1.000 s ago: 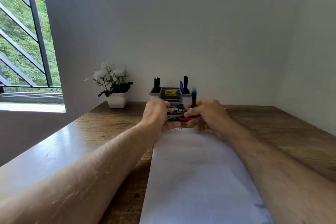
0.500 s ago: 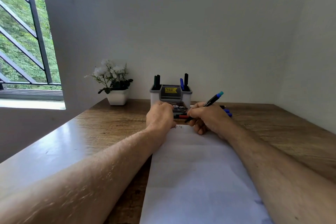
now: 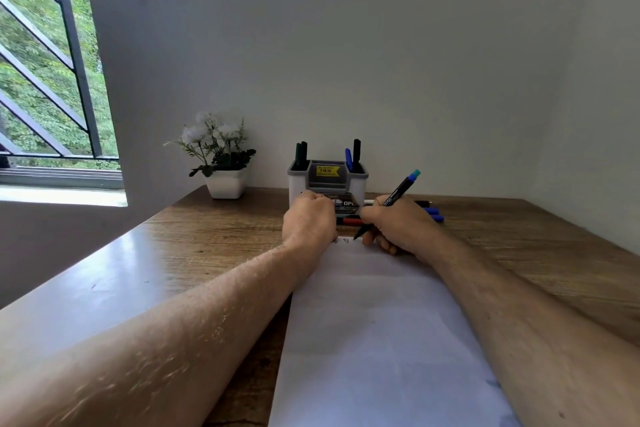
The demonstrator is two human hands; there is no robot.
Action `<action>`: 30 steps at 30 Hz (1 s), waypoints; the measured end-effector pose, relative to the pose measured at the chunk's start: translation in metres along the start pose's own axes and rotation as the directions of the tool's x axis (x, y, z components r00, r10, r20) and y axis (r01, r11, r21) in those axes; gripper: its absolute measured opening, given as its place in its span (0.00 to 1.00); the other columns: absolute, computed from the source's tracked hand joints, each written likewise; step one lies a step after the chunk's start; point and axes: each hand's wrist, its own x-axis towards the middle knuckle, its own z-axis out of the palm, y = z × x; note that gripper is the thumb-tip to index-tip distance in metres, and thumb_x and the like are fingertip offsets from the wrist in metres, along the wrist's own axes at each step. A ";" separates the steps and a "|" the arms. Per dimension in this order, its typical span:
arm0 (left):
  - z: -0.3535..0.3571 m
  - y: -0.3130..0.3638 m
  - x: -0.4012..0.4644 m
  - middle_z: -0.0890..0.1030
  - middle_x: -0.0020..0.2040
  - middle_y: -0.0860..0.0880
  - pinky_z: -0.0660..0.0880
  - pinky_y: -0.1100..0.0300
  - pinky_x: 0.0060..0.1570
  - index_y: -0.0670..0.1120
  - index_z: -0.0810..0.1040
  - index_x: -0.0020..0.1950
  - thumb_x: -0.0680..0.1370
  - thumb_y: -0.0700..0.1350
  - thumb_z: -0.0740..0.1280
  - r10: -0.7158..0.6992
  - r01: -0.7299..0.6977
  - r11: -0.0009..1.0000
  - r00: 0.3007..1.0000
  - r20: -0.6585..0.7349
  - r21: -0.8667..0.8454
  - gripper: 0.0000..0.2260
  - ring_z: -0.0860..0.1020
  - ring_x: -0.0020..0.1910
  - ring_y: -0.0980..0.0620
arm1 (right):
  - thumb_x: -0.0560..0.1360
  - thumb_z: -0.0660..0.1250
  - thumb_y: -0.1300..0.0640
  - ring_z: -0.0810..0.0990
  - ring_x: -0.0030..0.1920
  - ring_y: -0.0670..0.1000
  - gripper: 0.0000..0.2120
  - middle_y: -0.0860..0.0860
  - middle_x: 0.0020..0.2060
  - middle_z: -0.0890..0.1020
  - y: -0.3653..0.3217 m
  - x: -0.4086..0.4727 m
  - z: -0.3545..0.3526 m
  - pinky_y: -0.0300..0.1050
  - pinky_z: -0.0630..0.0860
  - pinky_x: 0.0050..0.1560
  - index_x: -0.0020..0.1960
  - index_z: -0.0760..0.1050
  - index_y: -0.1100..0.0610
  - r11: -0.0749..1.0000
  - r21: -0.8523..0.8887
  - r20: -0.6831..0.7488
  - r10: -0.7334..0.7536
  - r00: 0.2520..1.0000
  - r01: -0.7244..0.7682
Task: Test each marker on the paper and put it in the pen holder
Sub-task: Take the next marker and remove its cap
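A white sheet of paper [image 3: 374,329] lies on the wooden desk before me, with small pen marks at its far edge. My right hand [image 3: 398,225] grips a black marker [image 3: 398,192] with a blue-teal end, its tip touching the paper's far edge. My left hand [image 3: 308,222] is a closed fist at the paper's far left corner; what it holds is hidden. The grey pen holder [image 3: 327,180] stands behind both hands with several markers upright in it. A red marker [image 3: 349,220] lies between my hands, and blue markers [image 3: 433,213] lie behind my right hand.
A white pot with white flowers [image 3: 225,163] stands left of the pen holder against the wall. The desk [image 3: 138,274] runs into a corner, with walls behind and to the right. A barred window [image 3: 52,80] is at the left.
My right hand has tilted the marker from upright to a writing slant and lowered its tip onto the paper. The hands have separated slightly, and my view has shifted a little.
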 end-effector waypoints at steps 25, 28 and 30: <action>0.001 -0.002 0.003 0.80 0.52 0.44 0.80 0.46 0.54 0.47 0.78 0.56 0.79 0.44 0.62 0.034 -0.034 0.997 0.999 0.005 0.075 0.09 0.81 0.51 0.43 | 0.78 0.66 0.54 0.69 0.22 0.47 0.07 0.55 0.32 0.84 0.001 0.001 -0.001 0.41 0.66 0.25 0.44 0.76 0.57 0.999 0.039 -0.009 0.015 1.000 -0.014; 0.001 -0.002 0.003 0.80 0.52 0.44 0.81 0.46 0.54 0.46 0.78 0.58 0.79 0.44 0.62 0.026 -0.026 0.997 1.000 0.006 0.072 0.09 0.80 0.51 0.43 | 0.78 0.66 0.54 0.69 0.22 0.47 0.07 0.56 0.33 0.84 0.000 0.001 0.000 0.41 0.66 0.25 0.43 0.75 0.57 0.999 0.032 -0.004 0.006 1.000 -0.006; 0.000 -0.002 0.003 0.79 0.50 0.44 0.81 0.46 0.53 0.47 0.78 0.57 0.79 0.44 0.62 0.026 -0.027 0.997 1.000 0.010 0.076 0.09 0.81 0.50 0.43 | 0.78 0.66 0.55 0.70 0.22 0.48 0.08 0.56 0.31 0.82 -0.001 0.000 -0.001 0.41 0.66 0.25 0.42 0.74 0.56 1.000 0.024 -0.020 0.007 1.000 -0.007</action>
